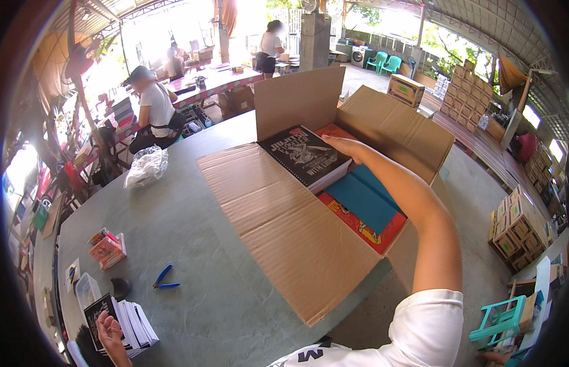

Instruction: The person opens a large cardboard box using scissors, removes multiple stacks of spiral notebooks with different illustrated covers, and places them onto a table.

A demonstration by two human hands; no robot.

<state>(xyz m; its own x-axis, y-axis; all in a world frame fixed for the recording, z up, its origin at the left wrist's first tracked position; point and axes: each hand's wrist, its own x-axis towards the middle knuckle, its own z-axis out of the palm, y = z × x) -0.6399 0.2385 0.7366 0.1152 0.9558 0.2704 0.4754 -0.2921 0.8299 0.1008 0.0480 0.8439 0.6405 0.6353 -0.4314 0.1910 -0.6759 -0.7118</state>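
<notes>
An open cardboard box (284, 229) lies across the table's right half, flaps spread. Inside it, a thick stack of spiral-bound books with a black printed cover (300, 156) stands higher than a blue book (364, 196) and a red-and-yellow book (342, 214). My right hand (345, 148) reaches in and rests at the black stack's right edge, fingers stretched out; part of the hand is hidden. At lower left, my left hand (110, 330) hovers at or touches another pile of black-covered books (135, 324), its fingers loosely bent and apart, holding nothing visible.
Blue-handled pliers (167, 278), a small red-patterned box (107, 249), a clear container (87, 290) and a plastic bag (146, 166) lie on the grey table (193, 220). Co-workers (156, 110) sit and stand beyond. Stacked cartons (520, 226) and a green stool (499, 321) are at right.
</notes>
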